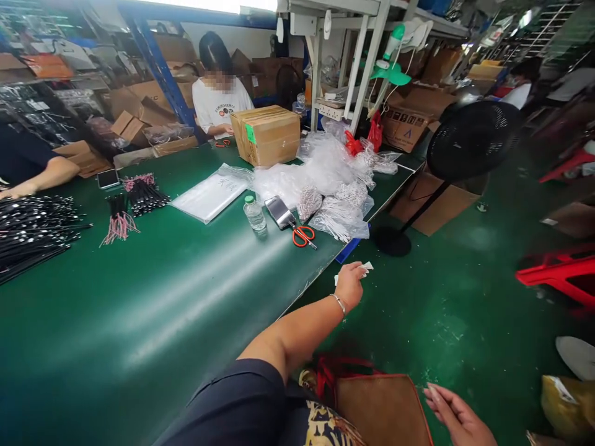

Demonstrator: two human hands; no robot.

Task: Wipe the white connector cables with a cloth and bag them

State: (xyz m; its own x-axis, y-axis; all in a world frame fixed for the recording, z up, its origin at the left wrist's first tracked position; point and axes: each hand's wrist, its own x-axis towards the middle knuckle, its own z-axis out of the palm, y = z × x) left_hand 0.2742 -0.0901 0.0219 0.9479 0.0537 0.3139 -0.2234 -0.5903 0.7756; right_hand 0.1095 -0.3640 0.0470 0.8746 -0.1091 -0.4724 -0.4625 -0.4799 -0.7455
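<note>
My left hand [349, 286], with a bangle on its wrist, reaches past the table's right edge. Its fingers are closed on a crumpled white piece of paper [367, 268], which sticks out on both sides of the hand. Low on the right, my right hand [458, 416] hangs beside a brown-topped stool [379, 409]; its fingers are loosely stretched and nothing shows in them. A blue strip [349, 249] juts from the table edge just beyond my left hand. Nearby on the table lie orange-handled scissors [304, 236], a phone [279, 212] and a water bottle [254, 214].
Plastic bags of white cable pieces [341, 214] crowd the green table's [186, 297] far right corner, near a cardboard box [267, 135]. Black cable bundles [37, 229] lie left. Two people sit at the table. A black fan [469, 139] and red stool [558, 272] stand right.
</note>
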